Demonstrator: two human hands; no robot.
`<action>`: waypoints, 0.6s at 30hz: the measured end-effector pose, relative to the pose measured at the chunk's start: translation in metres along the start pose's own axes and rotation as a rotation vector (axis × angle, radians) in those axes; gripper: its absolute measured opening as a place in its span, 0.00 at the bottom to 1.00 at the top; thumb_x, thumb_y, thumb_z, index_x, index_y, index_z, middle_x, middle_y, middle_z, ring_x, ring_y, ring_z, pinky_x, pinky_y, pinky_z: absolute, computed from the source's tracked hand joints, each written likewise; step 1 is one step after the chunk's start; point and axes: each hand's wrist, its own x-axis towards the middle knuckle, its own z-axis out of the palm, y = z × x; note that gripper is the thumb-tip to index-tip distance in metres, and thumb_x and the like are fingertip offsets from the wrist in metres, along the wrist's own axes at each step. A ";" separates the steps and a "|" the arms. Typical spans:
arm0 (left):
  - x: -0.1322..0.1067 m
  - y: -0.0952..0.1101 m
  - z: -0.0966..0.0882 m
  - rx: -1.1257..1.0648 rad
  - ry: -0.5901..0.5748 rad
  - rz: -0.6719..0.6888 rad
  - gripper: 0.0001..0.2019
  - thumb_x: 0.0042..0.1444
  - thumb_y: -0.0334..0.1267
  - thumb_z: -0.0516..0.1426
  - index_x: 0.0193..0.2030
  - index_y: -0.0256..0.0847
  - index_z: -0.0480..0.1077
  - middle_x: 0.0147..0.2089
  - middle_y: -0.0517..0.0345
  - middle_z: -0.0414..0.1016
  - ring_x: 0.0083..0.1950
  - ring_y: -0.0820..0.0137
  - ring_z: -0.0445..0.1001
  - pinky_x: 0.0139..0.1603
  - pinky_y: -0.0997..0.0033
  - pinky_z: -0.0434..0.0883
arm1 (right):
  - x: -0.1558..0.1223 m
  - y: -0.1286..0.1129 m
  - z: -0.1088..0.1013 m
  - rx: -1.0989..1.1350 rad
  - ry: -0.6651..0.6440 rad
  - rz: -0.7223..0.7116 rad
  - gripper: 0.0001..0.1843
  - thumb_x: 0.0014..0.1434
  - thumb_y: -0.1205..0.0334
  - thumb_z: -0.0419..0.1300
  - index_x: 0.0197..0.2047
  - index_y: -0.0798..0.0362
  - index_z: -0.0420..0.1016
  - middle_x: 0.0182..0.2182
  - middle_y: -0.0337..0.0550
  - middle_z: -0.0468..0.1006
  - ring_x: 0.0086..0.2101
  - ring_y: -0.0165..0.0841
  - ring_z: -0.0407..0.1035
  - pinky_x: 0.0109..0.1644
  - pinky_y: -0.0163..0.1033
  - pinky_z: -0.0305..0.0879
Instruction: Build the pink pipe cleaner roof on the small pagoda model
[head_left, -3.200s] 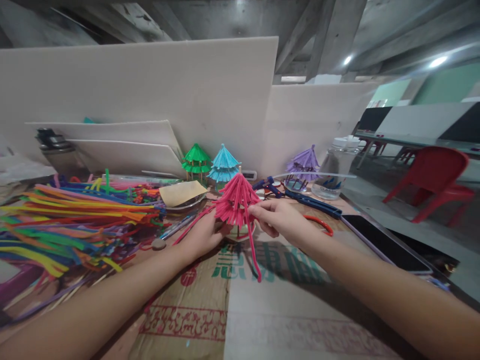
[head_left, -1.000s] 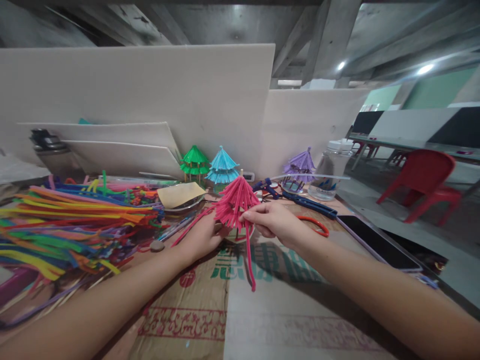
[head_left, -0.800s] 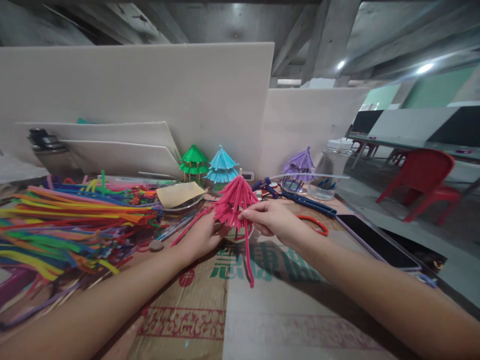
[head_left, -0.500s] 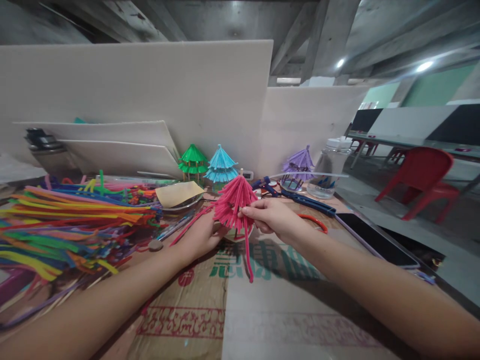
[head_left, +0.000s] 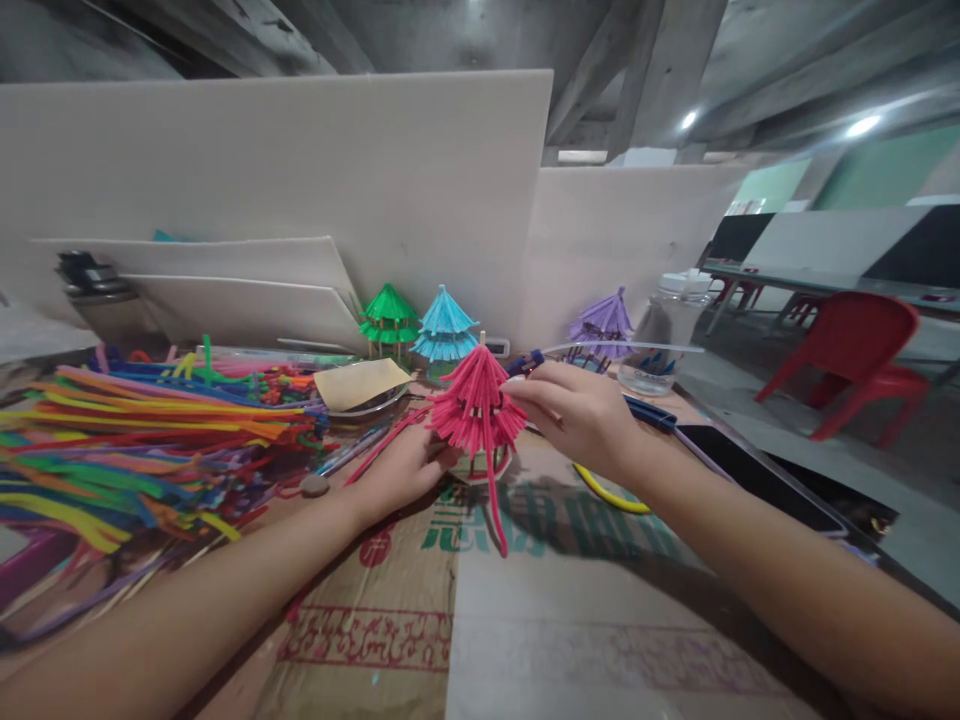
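A small pink model pavilion (head_left: 477, 400) stands in front of me. Its two-tiered roof is made of fuzzy pipe cleaners, and one long strand (head_left: 495, 515) dangles down its front. My left hand (head_left: 414, 465) is closed at the lower left of the model, by its base; some fingertips are hidden behind it. My right hand (head_left: 574, 405) is at the right edge of the roof with its fingers stretched out, nothing visible in them. Whether its fingertips touch the roof I cannot tell. Just behind that hand lies a dark blue glue gun (head_left: 525, 364), partly covered.
Bundles of coloured pipe cleaners (head_left: 165, 430) cover the left side. Green (head_left: 388, 318), blue (head_left: 444, 325) and purple (head_left: 602, 325) pavilions stand at the back. A phone (head_left: 757, 480), a clear jar (head_left: 660, 335) and a yellow curved piece (head_left: 611, 492) lie or stand at right.
My right hand has let go of the pink strand and moved right and up, its fingers straightening. My left hand has stayed by the model's base.
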 end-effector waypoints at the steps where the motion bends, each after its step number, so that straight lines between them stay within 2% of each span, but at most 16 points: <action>1: 0.000 0.001 0.000 -0.002 0.001 0.008 0.10 0.64 0.37 0.54 0.48 0.38 0.72 0.50 0.50 0.80 0.51 0.59 0.78 0.54 0.62 0.73 | -0.001 -0.001 0.001 -0.047 0.010 -0.097 0.12 0.67 0.67 0.55 0.46 0.55 0.81 0.34 0.47 0.81 0.33 0.33 0.72 0.35 0.37 0.62; 3: 0.000 0.004 -0.001 0.003 -0.006 0.034 0.12 0.64 0.36 0.54 0.52 0.38 0.71 0.55 0.48 0.78 0.55 0.58 0.76 0.57 0.61 0.72 | -0.003 -0.002 0.004 -0.096 0.022 -0.186 0.11 0.67 0.68 0.56 0.47 0.55 0.80 0.35 0.47 0.81 0.34 0.34 0.72 0.36 0.38 0.63; 7: 0.001 0.004 -0.002 0.038 0.003 0.070 0.14 0.64 0.34 0.53 0.55 0.39 0.69 0.56 0.48 0.77 0.57 0.59 0.75 0.58 0.60 0.71 | -0.005 -0.004 0.012 -0.149 -0.004 -0.188 0.13 0.67 0.69 0.55 0.50 0.56 0.79 0.37 0.47 0.81 0.34 0.34 0.71 0.36 0.38 0.62; 11: 0.000 -0.001 0.000 0.080 0.019 0.100 0.12 0.64 0.35 0.53 0.52 0.39 0.70 0.54 0.48 0.77 0.58 0.59 0.74 0.59 0.60 0.70 | -0.006 -0.003 0.015 -0.198 -0.054 -0.180 0.16 0.68 0.70 0.54 0.55 0.54 0.76 0.38 0.46 0.80 0.33 0.33 0.69 0.35 0.39 0.61; 16: -0.001 -0.003 0.000 0.102 -0.003 0.058 0.09 0.65 0.38 0.53 0.47 0.39 0.71 0.50 0.49 0.79 0.53 0.58 0.76 0.55 0.60 0.72 | -0.004 -0.007 0.012 -0.165 -0.037 -0.156 0.15 0.69 0.68 0.52 0.51 0.57 0.78 0.36 0.49 0.80 0.33 0.33 0.69 0.35 0.39 0.62; 18: -0.001 -0.003 0.000 0.094 -0.017 0.052 0.09 0.65 0.39 0.53 0.47 0.40 0.71 0.50 0.49 0.79 0.54 0.58 0.76 0.56 0.60 0.72 | -0.003 -0.008 0.010 -0.160 -0.034 -0.162 0.16 0.70 0.68 0.51 0.54 0.57 0.77 0.36 0.49 0.80 0.33 0.34 0.69 0.35 0.39 0.62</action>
